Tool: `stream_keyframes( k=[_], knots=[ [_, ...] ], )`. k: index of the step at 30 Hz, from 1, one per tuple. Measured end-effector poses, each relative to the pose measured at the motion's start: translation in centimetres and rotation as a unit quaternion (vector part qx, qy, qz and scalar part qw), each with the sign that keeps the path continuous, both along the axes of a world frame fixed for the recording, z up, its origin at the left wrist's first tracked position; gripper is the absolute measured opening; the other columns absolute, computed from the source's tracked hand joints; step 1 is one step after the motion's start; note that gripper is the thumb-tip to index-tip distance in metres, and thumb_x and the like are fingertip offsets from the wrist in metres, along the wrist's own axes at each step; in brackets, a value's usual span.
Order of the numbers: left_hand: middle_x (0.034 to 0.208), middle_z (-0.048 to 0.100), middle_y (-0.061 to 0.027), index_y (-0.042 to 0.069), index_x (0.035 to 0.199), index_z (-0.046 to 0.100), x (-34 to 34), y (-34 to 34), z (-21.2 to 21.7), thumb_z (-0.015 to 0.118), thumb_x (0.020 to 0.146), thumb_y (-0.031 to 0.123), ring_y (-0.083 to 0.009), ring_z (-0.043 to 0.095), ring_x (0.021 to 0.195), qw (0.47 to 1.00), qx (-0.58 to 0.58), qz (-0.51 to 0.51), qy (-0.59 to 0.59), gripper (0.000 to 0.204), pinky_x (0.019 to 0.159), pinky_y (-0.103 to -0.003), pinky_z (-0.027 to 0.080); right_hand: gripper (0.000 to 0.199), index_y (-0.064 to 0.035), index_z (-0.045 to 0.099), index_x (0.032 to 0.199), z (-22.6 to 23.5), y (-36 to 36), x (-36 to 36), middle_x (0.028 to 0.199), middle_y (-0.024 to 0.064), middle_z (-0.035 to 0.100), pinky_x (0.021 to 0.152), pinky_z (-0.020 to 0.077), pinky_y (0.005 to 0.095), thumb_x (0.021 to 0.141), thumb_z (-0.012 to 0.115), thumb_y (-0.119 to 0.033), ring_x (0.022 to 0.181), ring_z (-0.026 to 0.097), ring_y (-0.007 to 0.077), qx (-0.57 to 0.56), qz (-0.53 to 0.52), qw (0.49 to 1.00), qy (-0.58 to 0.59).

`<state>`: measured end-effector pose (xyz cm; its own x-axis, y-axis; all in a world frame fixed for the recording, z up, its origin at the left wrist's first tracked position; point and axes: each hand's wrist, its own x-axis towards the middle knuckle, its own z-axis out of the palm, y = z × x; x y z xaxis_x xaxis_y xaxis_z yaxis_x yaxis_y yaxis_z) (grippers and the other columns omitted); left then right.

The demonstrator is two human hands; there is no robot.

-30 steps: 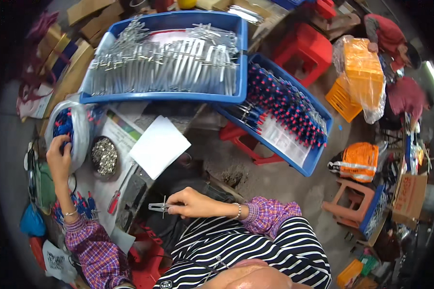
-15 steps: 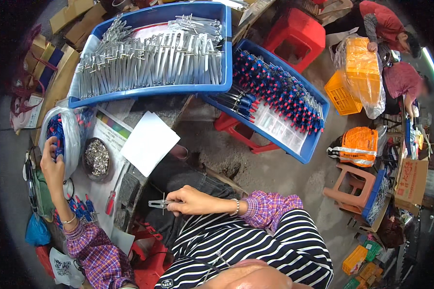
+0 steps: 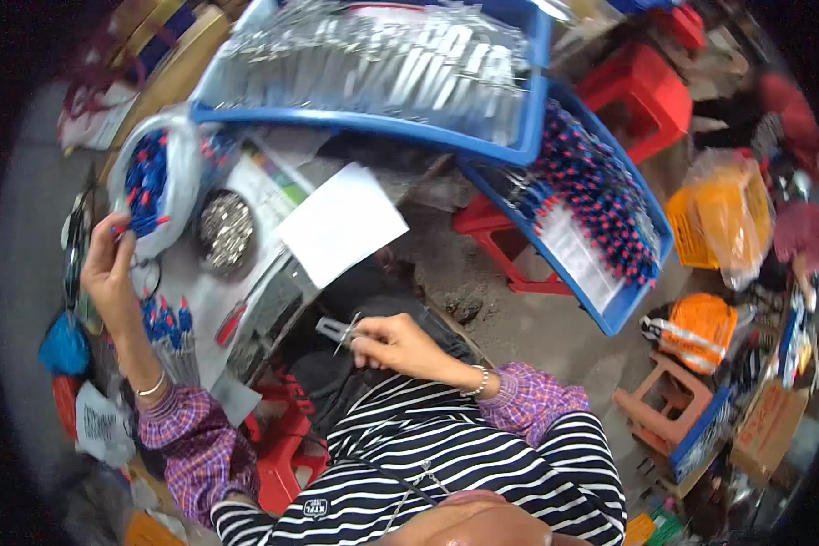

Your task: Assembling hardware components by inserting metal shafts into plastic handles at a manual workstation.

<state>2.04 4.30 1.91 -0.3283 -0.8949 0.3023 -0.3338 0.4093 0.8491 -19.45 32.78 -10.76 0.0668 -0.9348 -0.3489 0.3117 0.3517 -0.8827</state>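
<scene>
My left hand is at the near rim of a clear plastic bag filled with blue plastic pieces with red tips. Thumb and forefinger pinch one such blue-and-red piece there, partly hidden by the fingers. Over my lap, my right hand grips a flat silver metal part with a thin pin crossing it. A dark bowl of small metal pieces stands right of the bag. Below it lie several blue-and-red-handled metal parts and a red-handled screwdriver.
A blue tray of silver metal parts stands at the back. Right of it, another blue tray with blue-and-red-handled parts rests on a red stool. White paper lies by the table edge. A person is at the far right.
The view has shifted, so the scene sits farther right. My left hand has drawn back from inside the bag to its near rim, with a blue-and-red piece. My right hand keeps its metal part.
</scene>
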Motion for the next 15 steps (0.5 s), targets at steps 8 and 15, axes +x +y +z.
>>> stream_keyframes(
  k=[8,15],
  knots=[
    [0.095,0.065,-0.0050,-0.001,0.099,0.065,-2.6,6.1,-0.4,0.056,0.084,0.001,-0.0101,0.059,0.085,0.992,0.108,-0.058,-0.002,0.018,0.080,-0.023,0.044,0.018,0.0001,0.064,0.096,-1.5,-0.3,-0.1,0.072,0.0019,0.065,0.053,0.0433,0.0171,0.092,0.056,-0.015,0.058,0.053,0.0034,0.037,-0.037,0.998,-0.040],
    [0.096,0.065,-0.0102,-0.003,0.101,0.061,-3.0,10.3,-6.0,0.059,0.084,0.003,-0.0155,0.062,0.090,0.902,0.403,-0.136,0.080,0.018,0.082,-0.027,0.050,0.016,0.0012,0.062,0.094,0.0,-0.8,0.0,0.074,0.0028,0.065,0.053,0.0432,0.0169,0.092,0.055,-0.013,0.058,0.053,0.0032,0.051,-0.030,0.997,-0.057]
  ],
)
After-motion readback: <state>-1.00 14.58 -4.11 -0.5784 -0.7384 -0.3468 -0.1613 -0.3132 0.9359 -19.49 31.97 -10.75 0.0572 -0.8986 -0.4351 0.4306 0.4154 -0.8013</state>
